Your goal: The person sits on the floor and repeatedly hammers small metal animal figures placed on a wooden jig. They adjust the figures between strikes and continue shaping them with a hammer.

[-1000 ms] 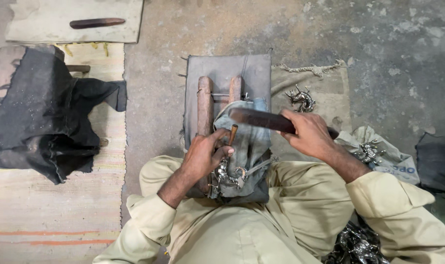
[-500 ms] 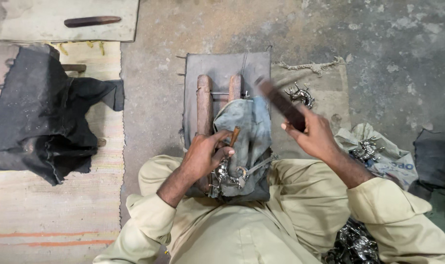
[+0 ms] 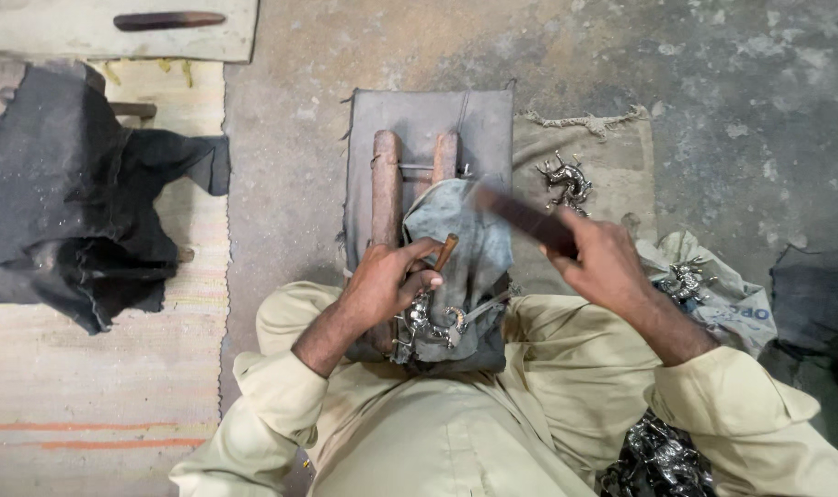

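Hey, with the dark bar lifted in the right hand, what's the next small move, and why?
Probably bring the dark bar, blurred and raised in the right hand, down onto the small brown-handled tool. The left hand holds that tool on the silvery metal piece.

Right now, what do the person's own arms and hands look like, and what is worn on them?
Both hands are bare: no gloves, rings or watch show on the left hand or the right hand. Both arms wear long, loose sleeves of pale yellowish-beige cloth, the same as the rest of the clothing. The left sleeve is pushed up to about the elbow; the right sleeve ends partway along the forearm. The cloth is plain and creased.
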